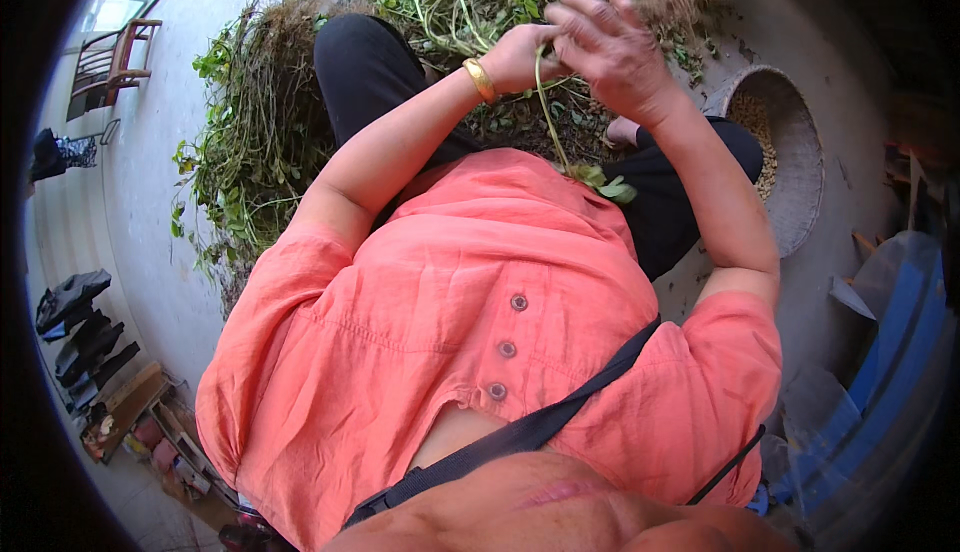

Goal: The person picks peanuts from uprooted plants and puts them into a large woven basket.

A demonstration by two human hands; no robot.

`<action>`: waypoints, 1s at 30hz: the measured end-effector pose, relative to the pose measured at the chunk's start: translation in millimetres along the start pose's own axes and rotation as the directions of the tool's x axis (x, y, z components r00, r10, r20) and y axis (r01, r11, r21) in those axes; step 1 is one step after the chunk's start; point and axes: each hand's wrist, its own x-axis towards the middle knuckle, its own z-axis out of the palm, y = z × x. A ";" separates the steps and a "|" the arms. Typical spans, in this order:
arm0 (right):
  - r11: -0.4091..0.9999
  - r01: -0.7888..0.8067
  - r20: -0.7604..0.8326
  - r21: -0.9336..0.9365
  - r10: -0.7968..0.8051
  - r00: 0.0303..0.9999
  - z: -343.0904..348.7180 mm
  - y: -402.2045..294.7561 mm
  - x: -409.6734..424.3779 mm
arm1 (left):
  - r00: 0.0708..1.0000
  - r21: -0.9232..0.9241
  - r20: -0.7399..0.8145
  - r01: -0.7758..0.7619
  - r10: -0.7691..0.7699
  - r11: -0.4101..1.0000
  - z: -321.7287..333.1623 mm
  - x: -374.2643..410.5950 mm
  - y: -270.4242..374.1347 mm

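Note:
My left hand [525, 59], with a gold bracelet [480, 80] at the wrist, is closed on a green plant stem [551, 120]. The stem hangs down from the fingers, its leaves [615, 189] resting against the coral shirt. Right up against its fingertips is my right hand [615, 56], fingers bent and partly spread; whether anything sits inside them is hidden. Blurred brown roots [686, 5] stick out just beyond the right hand. Below both hands, between the knees, lies a heap of uprooted leafy plants [480, 11], which look like peanut plants.
A woven basket [799, 177] holding peanut pods [752, 128] stands by my right knee. More uprooted plants [255, 124] are piled beside my left knee. A wooden chair [120, 64] stands far left on the concrete floor [161, 199]. Blue sheeting [892, 342] is at right.

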 end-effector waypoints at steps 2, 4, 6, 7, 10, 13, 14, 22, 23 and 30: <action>0.991 -0.134 -0.077 -0.003 0.133 0.988 -2.9 5.6 1.7 | 0.911 -0.292 0.076 0.409 -0.405 0.865 -8.6 7.0 8.7; 0.961 -0.260 -0.193 0.093 0.274 0.942 -4.8 3.2 1.1 | 0.920 -0.616 0.033 0.326 -0.390 0.717 -12.7 8.5 -13.8; 0.858 -0.421 -0.166 0.295 0.480 0.861 16.8 -3.7 -19.8 | 0.894 -0.654 0.039 0.360 -0.446 0.665 -20.0 9.1 -21.5; 0.737 -0.531 -0.059 0.418 0.606 0.793 36.4 -11.2 -31.1 | 0.872 -0.637 0.003 0.380 -0.490 0.671 -17.2 8.9 -32.5; 0.358 -0.718 0.271 0.597 0.752 0.601 113.4 -41.2 -72.0 | 0.780 -0.393 -0.195 0.494 -0.595 0.776 -20.2 6.3 -27.7; 0.206 -0.675 0.348 0.709 0.729 0.589 159.5 -71.5 -64.9 | 0.734 -0.299 -0.194 0.588 -0.651 0.752 -28.5 4.7 -54.3; 0.101 -0.761 0.533 0.641 0.654 0.536 158.7 -73.0 -61.5 | 0.696 -0.290 -0.245 0.612 -0.675 0.736 -29.2 2.3 -56.1; 0.172 -0.487 0.145 0.856 0.824 0.548 97.9 -44.5 -30.1 | 0.911 -0.472 0.075 0.391 -0.406 0.790 -45.7 -14.3 -16.3; 0.153 -0.416 0.098 0.897 0.847 0.523 80.7 -44.1 -23.3 | 0.914 -0.494 0.132 0.397 -0.385 0.773 -37.5 -17.1 -6.6; 0.089 -0.124 -0.013 0.988 0.859 0.512 44.7 -53.0 -24.3 | 0.994 -0.405 -0.010 0.098 -0.112 0.909 -25.5 -2.1 55.0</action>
